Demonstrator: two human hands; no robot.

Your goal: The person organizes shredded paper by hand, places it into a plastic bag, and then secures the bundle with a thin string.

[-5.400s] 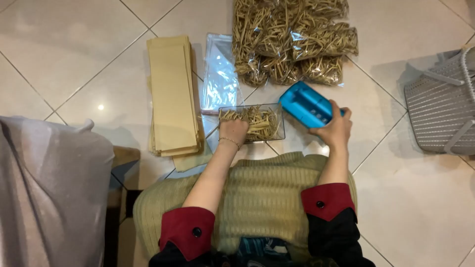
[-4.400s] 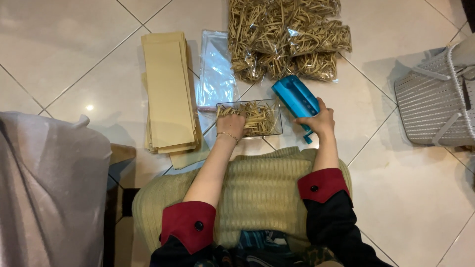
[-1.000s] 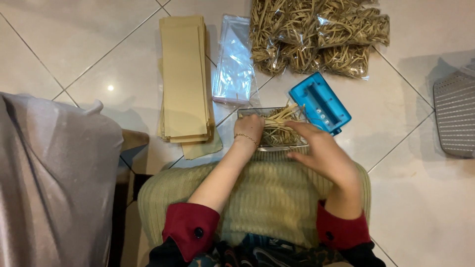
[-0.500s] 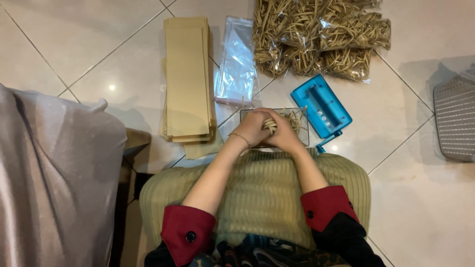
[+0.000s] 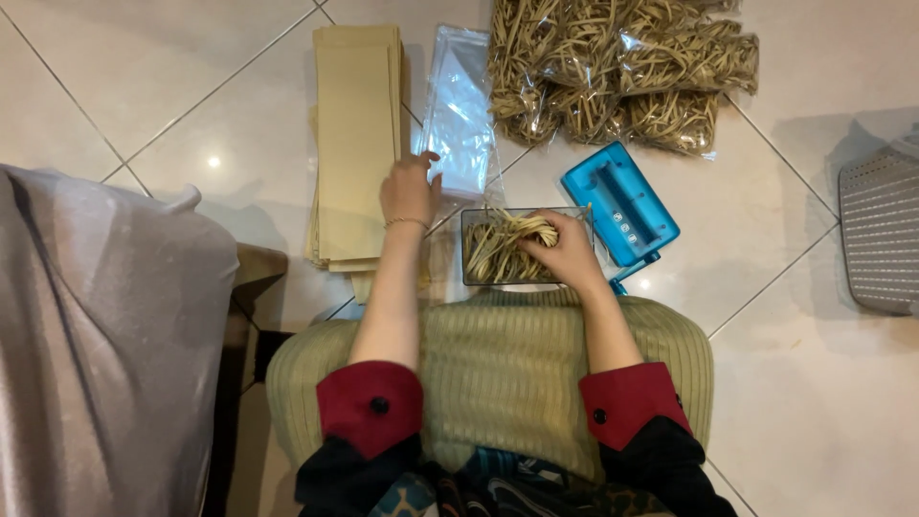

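Change: since half a second ago the left hand (image 5: 409,189) has left the tray and gone up-left to the clear bags, while the right hand (image 5: 565,251) stays on the strands.
Grey cloth (image 5: 100,335): bunched at the far left, away from both hands.
Tan paper stack (image 5: 354,144): long flat sheets on the tiled floor (image 5: 144,77), just left of the left hand.
Left hand: fingers loosely spread, tips touching the lower edge of the clear plastic bags (image 5: 459,110); whether it has pinched one, I cannot tell.
Clear bags: thin, slippery film, likely limp; best taken at a corner or edge.
Small clear tray (image 5: 479,251): on the floor ahead of the green cushion (image 5: 498,369), holding loose tan strands.
Bundle of strands (image 5: 517,235): in the tray, under the right hand; light, springy, liable to splay, so best gripped round the middle.
Right hand: curled closed over the bundle, pressing it down.
Blue device (image 5: 620,213): beside the tray, touching its right end.
Filled bags of strands (image 5: 622,67): piled beyond, top right.
Grey basket (image 5: 881,235): far right, well apart.
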